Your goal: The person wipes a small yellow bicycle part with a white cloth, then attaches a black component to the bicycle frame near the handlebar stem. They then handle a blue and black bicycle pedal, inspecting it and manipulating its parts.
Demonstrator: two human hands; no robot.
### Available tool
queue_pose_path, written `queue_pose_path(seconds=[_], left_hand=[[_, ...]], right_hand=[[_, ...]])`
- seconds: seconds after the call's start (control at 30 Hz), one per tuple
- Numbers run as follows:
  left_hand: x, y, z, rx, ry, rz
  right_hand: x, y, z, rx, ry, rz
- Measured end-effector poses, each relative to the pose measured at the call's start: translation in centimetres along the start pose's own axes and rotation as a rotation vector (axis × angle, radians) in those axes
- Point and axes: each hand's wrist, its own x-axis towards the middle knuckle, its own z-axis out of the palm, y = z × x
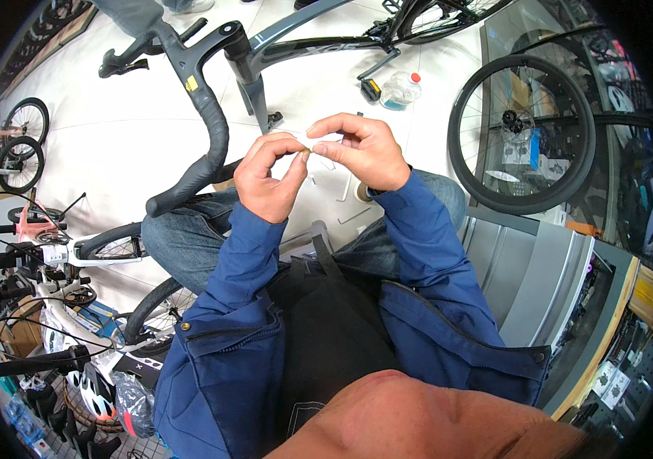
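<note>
Brownish bit [308,151] seemingly in left hand [267,177].

Blue sleeves [246,256], black handlebar tape [207,111]

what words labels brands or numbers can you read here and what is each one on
Grey-and-black bicycle frame: large lettering along the tube, which I won't copy out.
Yellow rectangular sticker on the black curved handlebar: any print is too small to read.
White printed sheet at lower right: too small to read.
</note>
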Motion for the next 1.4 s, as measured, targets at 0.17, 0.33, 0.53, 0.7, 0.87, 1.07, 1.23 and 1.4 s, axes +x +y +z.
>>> queue_pose_path(seconds=[0.17, 0.33, 0.53, 0.7, 0.87, 1.07, 1.23, 1.4], left_hand=[[-0.2, -0.3, 0.0, 0.123, -0.001, 0.073], [-0.4, -0.5, 0.5, -0.236, 0.059, -0.104], [-0.3, -0.5, 0.0, -0.447, 0.053, -0.276], [-0.4, -0.4, -0.5, -0.504, 0.015, -0.348], [-0.3, -0.2, -0.4, -0.322, -0.025, -0.343], [-0.1, 0.5, -0.4, 0.106, -0.084, -0.113], [-0.5, -0.1, -0.1, -0.08, -0.028, -0.208], [-0.5, -1.2, -0.5, -0.611, 0.066, -0.464]], right_hand=[[0.0, 0.8, 1.1, 0.112, 0.054, -0.002], [0.1, 0.7, 1.1, 0.295, 0.024, 0.032], [0.2, 0.0, -0.3, 0.291, -0.087, 0.112], [0.1, -0.3, -0.4, 0.248, -0.131, 0.148], [-0.2, -0.1, -0.2, -0.053, -0.1, 0.102], [0.0, 0.8, 0.9, -0.078, -0.019, 0.071], [0.0, 0.5, 0.7, -0.146, -0.03, 0.046], [-0.1, -0.4, 0.0, -0.029, -0.089, 0.07]])
